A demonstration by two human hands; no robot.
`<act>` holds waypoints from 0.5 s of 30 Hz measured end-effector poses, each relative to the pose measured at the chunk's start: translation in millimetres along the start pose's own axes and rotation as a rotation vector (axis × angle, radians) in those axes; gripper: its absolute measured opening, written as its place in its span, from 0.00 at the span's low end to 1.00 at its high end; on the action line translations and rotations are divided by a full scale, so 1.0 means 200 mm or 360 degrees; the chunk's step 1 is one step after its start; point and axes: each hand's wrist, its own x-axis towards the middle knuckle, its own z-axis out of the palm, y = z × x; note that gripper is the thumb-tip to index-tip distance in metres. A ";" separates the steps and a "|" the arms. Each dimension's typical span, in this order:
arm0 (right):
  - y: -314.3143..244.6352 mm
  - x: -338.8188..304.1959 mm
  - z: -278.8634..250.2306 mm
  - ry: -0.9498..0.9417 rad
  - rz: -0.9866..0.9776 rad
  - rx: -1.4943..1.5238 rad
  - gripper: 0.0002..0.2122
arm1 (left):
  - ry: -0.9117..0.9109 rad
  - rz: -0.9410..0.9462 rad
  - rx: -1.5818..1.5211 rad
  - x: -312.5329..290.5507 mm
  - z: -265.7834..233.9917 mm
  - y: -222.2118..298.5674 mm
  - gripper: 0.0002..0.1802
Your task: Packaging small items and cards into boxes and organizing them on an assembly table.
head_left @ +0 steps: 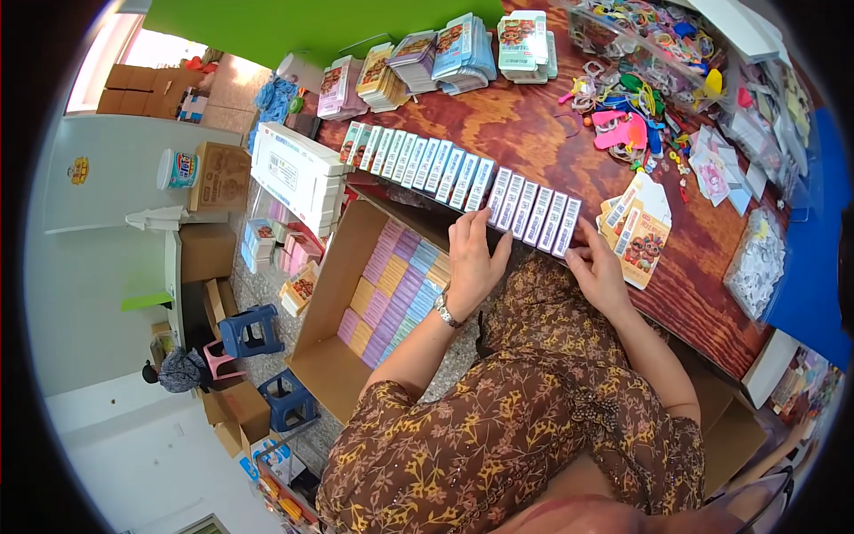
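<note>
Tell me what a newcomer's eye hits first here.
Probably the slanting row of small boxes along the near edge of the wooden table, with the left hand and right hand at its right-hand section. Next, the jumble of bright trinkets at the table's upper right. Then the open carton below the row, filled with pastel-coloured packs.

I am wearing a brown floral garment (494, 432), its sleeves (381, 425) stopping near my elbows.
Yellow and dusty-pink sprigs are trailing over the dark cloth, a gathered trim (592, 409) is standing out at my chest, and a silver-toned watch (445, 309) is circling the wrist of my left hand (476, 258).
</note>
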 end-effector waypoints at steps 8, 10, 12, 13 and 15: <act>0.00 0.00 0.02 0.0037 0.0110 0.0191 0.28 | -0.0325 -0.0219 -0.0278 0.04 -0.01 0.01 0.34; 0.01 -0.01 0.01 0.0059 0.0118 0.0250 0.28 | -0.0439 -0.0267 -0.0341 0.06 -0.03 0.03 0.34; 0.01 -0.04 0.01 0.0065 0.0126 0.0307 0.27 | -0.0513 -0.0294 -0.0467 0.06 -0.03 0.02 0.33; 0.00 -0.05 0.00 0.0100 0.0106 0.0304 0.27 | -0.0392 -0.0133 -0.0481 0.05 -0.01 0.00 0.32; -0.01 -0.08 -0.03 0.0166 0.0092 0.0317 0.27 | -0.0444 -0.0245 -0.0663 0.07 -0.04 0.05 0.31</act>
